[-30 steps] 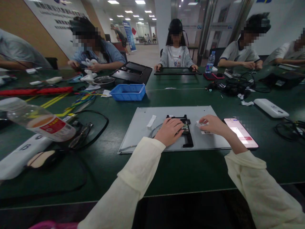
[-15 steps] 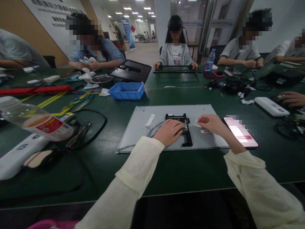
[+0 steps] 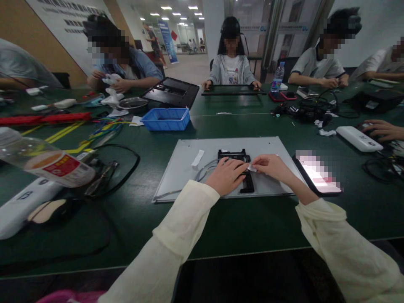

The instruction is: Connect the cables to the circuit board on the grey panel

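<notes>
Green table (image 3: 240, 219) carries everything; its near edge is cut off by the sleeves and the bottom of the frame. Grey panel (image 3: 189, 168) lies flat, directly under both hands. Its near right corner is hidden behind the right wrist.

Black bracket (image 3: 244, 185) sits on the panel between the two hands — the middle of it is covered by the left fingers, so only the top bar and the lower right leg show. What lies inside the bracket cannot be made out.

Left hand (image 3: 226, 176): palm down, fingers laid close together and slightly curled, resting on the bracket. Fingertips point toward the right hand. Whether they press or merely rest, cannot tell.

Right hand (image 3: 271, 166): thumb and forefinger pinched on a small white slip (image 3: 251, 168), which sticks out past the fingertips to the left, just beside the left fingertips and over the bracket's right side. Other fingers curled in.

Phone (image 3: 317, 174) lies lit, just right of the right wrist — screen unreadable. White strip (image 3: 198, 158) on the panel, left of the left fingers, apart from them.
</notes>
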The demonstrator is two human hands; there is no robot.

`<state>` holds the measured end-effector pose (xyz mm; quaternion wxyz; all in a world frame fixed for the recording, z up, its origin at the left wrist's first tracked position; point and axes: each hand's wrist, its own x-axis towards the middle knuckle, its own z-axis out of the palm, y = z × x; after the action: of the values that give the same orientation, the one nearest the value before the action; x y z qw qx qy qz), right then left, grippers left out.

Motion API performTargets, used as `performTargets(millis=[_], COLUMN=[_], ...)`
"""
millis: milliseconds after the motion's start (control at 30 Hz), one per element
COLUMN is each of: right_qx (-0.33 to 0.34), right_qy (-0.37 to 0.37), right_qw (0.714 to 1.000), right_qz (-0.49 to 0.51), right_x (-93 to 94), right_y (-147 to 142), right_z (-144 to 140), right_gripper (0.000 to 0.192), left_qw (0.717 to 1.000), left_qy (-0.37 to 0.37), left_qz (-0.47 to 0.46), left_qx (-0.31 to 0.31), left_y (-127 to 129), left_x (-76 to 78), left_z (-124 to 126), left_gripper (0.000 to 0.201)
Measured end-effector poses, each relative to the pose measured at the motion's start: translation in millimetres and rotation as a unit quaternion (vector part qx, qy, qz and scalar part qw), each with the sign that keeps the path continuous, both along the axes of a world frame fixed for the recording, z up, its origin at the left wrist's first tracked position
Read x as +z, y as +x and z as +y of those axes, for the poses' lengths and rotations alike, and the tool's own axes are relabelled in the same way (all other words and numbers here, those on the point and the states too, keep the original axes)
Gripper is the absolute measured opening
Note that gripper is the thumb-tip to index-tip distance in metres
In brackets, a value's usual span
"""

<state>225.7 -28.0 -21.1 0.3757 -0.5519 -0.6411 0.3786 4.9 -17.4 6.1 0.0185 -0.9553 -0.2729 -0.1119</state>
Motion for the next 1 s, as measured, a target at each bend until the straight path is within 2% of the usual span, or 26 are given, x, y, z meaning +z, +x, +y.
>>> performTargets(millis=[200, 467, 833, 1000], right_qx=[-0.015, -0.011, 0.020, 0.044], right_qy=[0.038, 0.088, 0.138, 0.139], right_qw=[0.997, 0.989, 0.966, 0.967], right_qz=[-0.061, -0.121, -0.218, -0.207], right_x=[5.0, 9.4, 13.7, 9.6], right_y=[-3.4, -7.5, -7.6, -3.8], right_z=[-3.1, -6.0, -10.7, -8.2], right_gripper=[0.013, 0.010, 0.011, 0.012], left_qw=[1.000, 0.999, 0.999, 0.999], left_qy=[0.017, 0.031, 0.034, 0.037], left_qz=[0.013, 0.019, 0.023, 0.026], left_qx=[0.001, 0.000, 0.000, 0.001], left_y=[0.8, 2.6, 3.8, 4.0], left_x=[0.4, -0.1, 0.0, 0.6], left_z=[-1.5, -2.0, -2.1, -2.4], left_gripper=[0.039, 0.032, 0.031, 0.031])
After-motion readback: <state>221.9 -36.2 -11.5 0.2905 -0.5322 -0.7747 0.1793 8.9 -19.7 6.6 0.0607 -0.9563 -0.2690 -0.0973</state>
